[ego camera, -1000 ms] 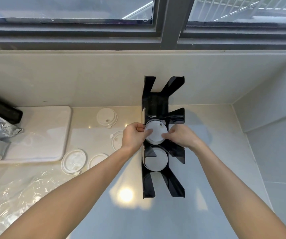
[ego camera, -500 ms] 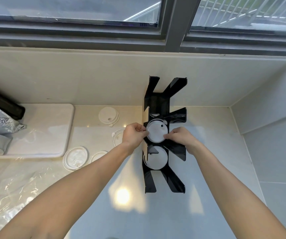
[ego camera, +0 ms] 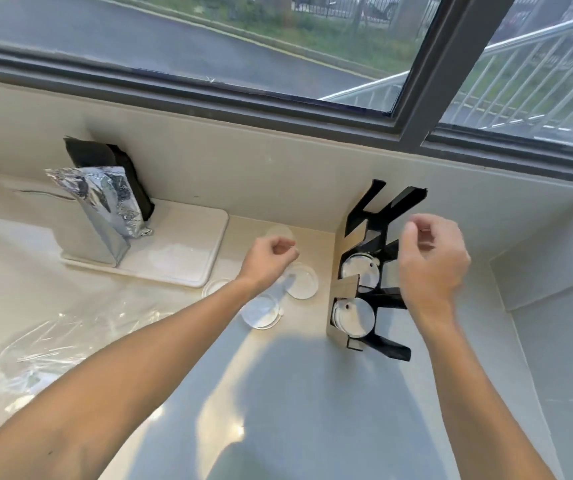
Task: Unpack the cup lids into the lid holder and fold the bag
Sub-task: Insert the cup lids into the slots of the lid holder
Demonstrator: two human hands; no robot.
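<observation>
A black lid holder (ego camera: 370, 296) stands on the counter by the back wall. Two slots hold white lids: an upper lid (ego camera: 359, 273) and a lower lid (ego camera: 352, 317). Several loose lids lie left of the holder, among them one (ego camera: 300, 282) under my left hand and one (ego camera: 260, 311) nearer me. My left hand (ego camera: 269, 258) hovers over them with fingers curled and nothing in it. Above the holder's right side, my right hand (ego camera: 432, 261) is raised, fingers curled, holding nothing. A crumpled clear plastic bag (ego camera: 46, 351) lies at the left.
A white tray (ego camera: 181, 252) sits at the back left with a silver foil pouch (ego camera: 105, 209) and a black pouch (ego camera: 105, 157) standing on it. A window runs along the back; a side wall (ego camera: 555, 258) closes the right corner.
Both hands have let go of the lid, now seated in the upper slot. The left hand moved left over the loose lids, the right lifted. The camera view swung left.
</observation>
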